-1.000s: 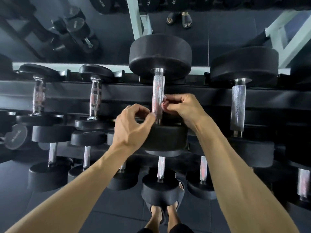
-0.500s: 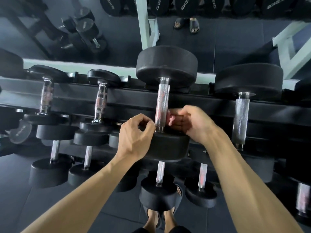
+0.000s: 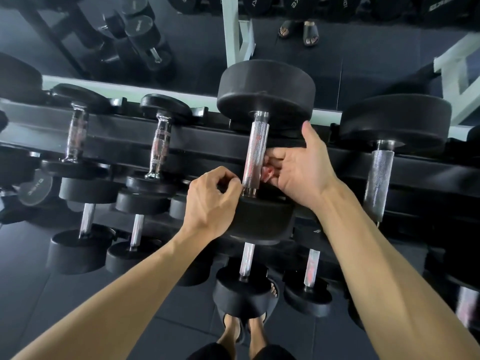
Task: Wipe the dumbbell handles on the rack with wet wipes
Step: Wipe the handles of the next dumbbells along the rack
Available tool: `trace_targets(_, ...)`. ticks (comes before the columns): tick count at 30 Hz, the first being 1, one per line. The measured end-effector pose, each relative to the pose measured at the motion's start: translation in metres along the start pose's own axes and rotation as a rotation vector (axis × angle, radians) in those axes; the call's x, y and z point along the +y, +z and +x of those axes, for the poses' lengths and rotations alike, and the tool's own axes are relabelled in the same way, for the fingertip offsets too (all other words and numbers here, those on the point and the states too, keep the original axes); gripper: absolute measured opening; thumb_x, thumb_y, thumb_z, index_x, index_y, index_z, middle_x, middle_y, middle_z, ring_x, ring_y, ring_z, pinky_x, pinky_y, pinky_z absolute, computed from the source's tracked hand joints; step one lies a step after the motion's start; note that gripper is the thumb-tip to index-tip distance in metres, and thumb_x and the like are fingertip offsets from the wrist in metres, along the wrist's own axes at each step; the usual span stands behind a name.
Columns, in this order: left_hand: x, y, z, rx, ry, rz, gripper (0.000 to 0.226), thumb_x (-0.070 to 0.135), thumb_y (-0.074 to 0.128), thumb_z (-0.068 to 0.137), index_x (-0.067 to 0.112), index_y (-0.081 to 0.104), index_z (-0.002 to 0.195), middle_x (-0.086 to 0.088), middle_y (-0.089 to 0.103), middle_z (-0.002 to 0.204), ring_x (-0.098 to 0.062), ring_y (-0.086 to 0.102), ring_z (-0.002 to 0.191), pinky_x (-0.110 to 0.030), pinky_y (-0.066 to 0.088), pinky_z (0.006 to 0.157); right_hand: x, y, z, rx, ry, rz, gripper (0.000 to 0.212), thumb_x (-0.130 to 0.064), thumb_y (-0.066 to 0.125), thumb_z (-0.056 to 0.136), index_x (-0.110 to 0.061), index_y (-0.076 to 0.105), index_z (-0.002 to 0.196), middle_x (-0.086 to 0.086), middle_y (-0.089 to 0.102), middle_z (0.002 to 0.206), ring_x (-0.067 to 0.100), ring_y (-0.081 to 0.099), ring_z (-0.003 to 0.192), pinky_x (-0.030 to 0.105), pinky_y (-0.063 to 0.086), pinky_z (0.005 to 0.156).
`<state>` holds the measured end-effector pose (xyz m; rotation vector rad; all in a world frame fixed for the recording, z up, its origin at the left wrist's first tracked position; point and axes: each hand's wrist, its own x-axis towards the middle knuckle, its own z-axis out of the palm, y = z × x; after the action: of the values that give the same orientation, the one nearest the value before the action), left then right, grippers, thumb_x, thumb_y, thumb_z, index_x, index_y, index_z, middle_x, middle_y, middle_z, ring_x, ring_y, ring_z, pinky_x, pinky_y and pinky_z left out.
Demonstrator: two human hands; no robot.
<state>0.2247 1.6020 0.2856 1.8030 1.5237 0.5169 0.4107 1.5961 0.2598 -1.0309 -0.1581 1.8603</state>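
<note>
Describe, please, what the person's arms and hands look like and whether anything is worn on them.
Both forearms are bare to the frame edge: no sleeves, gloves, watch, rings or bands show on the left hand or right hand. Veins stand out on the back of the left one.

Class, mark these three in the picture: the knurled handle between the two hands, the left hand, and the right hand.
knurled handle (image 3: 255,149), head view, bare middle of the shaft.
left hand (image 3: 211,203), head view, back of the hand.
right hand (image 3: 302,170), head view, palm.
</note>
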Motion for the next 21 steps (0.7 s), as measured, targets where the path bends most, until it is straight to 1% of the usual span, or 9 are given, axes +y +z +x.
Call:
trace_targets(3,-0.001,0.0,0.0,0.009,-0.006,-0.008,0.019,0.017,0.056,0.091,0.017,0.068,0.076,0.011,0.058,0.056,-0.006,0.052,0.054,-0.018,0.035,0.053,0.006,-0.005,-0.005,-0.026,0.089,-0.124,0.117,-0.086,0.011,0.086,0.013,0.067,0.113,0.025,0.064,0.103,0.022,0.059,0.074,0.03,0.047,0.074)
trace_targets(4,-0.001,0.001,0.0,0.011,-0.01,-0.01,0.019,0.017,0.056,0.091,0.016,0.068,0.076,0.012,0.056,0.054,-0.005,0.05,0.052,-0.017,0.033,0.052,0.006,-0.005,-0.005,-0.007,0.084,-0.097,0.118,-0.087,0.012,0.084,0.014,0.068,0.111,0.026,0.064,0.102,0.024,0.057,0.074,0.032,0.045,0.074)
trace_targets(6,-0.002,0.001,0.0,0.009,-0.015,-0.016,0.02,0.016,0.056,0.091,0.016,0.067,0.075,0.012,0.056,0.053,-0.005,0.048,0.05,-0.015,0.032,0.051,0.005,-0.002,0.003,0.065,-0.011,0.109,0.115,-0.086,0.017,0.085,0.014,0.068,0.111,0.023,0.062,0.1,0.024,0.054,0.074,0.033,0.044,0.072)
trace_targets(8,-0.002,0.001,0.0,0.012,-0.011,-0.019,0.02,0.016,0.056,0.091,0.016,0.068,0.075,0.013,0.056,0.053,-0.006,0.049,0.05,-0.015,0.033,0.05,0.005,0.002,0.012,0.094,-0.107,0.278,0.109,-0.083,0.019,0.087,0.01,0.066,0.118,0.017,0.065,0.097,0.023,0.054,0.072,0.031,0.045,0.07)
trace_targets(11,-0.002,0.001,0.0,0.013,0.001,-0.013,0.02,0.016,0.056,0.091,0.015,0.068,0.075,0.006,0.062,0.06,-0.012,0.055,0.058,-0.021,0.037,0.054,0.012,0.001,0.012,0.09,-0.102,0.24,0.105,-0.083,0.019,0.088,0.005,0.065,0.123,0.012,0.067,0.092,0.019,0.056,0.068,0.029,0.046,0.071)
trace_targets(14,-0.003,0.001,0.0,0.017,0.008,-0.019,0.019,0.016,0.057,0.091,0.015,0.067,0.075,0.003,0.064,0.063,-0.015,0.058,0.064,-0.022,0.042,0.055,0.013,-0.006,0.005,0.07,-0.082,0.186,0.106,-0.08,0.017,0.09,0.009,0.068,0.117,0.016,0.063,0.093,0.022,0.051,0.069,0.034,0.042,0.075)
trace_targets(17,-0.004,0.001,0.0,0.008,0.009,-0.019,0.019,0.015,0.056,0.091,0.016,0.068,0.076,0.003,0.064,0.063,-0.01,0.053,0.055,-0.016,0.035,0.052,0.005,0.003,0.018,0.091,-0.201,0.332,0.094,-0.072,0.02,0.096,0.005,0.071,0.112,0.013,0.062,0.095,0.022,0.052,0.072,0.031,0.039,0.065)
trace_targets(19,-0.004,0.001,0.0,0.006,0.009,-0.018,0.019,0.016,0.056,0.091,0.016,0.068,0.076,0.002,0.064,0.063,-0.011,0.053,0.055,-0.016,0.035,0.052,0.003,0.012,0.027,0.122,-0.259,0.392,0.086,-0.068,0.021,0.098,0.001,0.068,0.119,0.01,0.064,0.096,0.018,0.052,0.073,0.028,0.036,0.064)
trace_targets(21,-0.004,0.002,0.001,0.004,0.007,-0.019,0.019,0.016,0.056,0.091,0.016,0.068,0.076,0.002,0.065,0.064,-0.015,0.056,0.059,-0.016,0.037,0.052,0.008,0.013,0.023,0.129,-0.249,0.395,0.086,-0.069,0.022,0.098,0.0,0.065,0.125,0.008,0.066,0.102,0.016,0.05,0.074,0.025,0.036,0.065)
